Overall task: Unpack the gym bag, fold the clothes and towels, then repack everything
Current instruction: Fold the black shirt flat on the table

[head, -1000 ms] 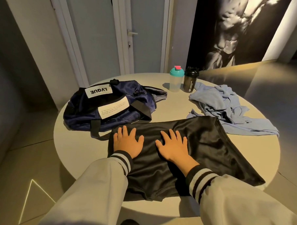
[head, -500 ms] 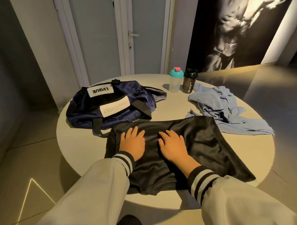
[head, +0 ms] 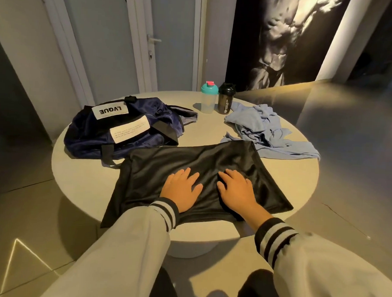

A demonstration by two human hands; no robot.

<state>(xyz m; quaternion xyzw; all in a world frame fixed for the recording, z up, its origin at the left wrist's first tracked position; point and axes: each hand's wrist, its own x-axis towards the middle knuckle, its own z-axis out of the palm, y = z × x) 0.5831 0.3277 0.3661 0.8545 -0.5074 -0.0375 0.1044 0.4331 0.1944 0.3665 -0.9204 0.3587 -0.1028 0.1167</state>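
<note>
Left hand [head: 181, 190] and right hand [head: 236, 190], fingers [head: 190, 174] spread wide, press the shiny black garment [head: 190, 159] overhanging the round beige counter [head: 77, 172]; it may slip off

Round pale table [head: 290, 186], one pedestal base. Shiny black garment [head: 167, 169] spread flat mid-table, near edge hanging over the rim. Navy gym bag [head: 124, 131] w/ white labels just beyond garment's far-left corner. Crumpled lt-blue cloth [head: 259, 126] touching garment's far-right corner. Teal-lid shaker [head: 208, 98] & black shaker [head: 225, 99] side by side, well beyond garment, nr far rim.
</note>
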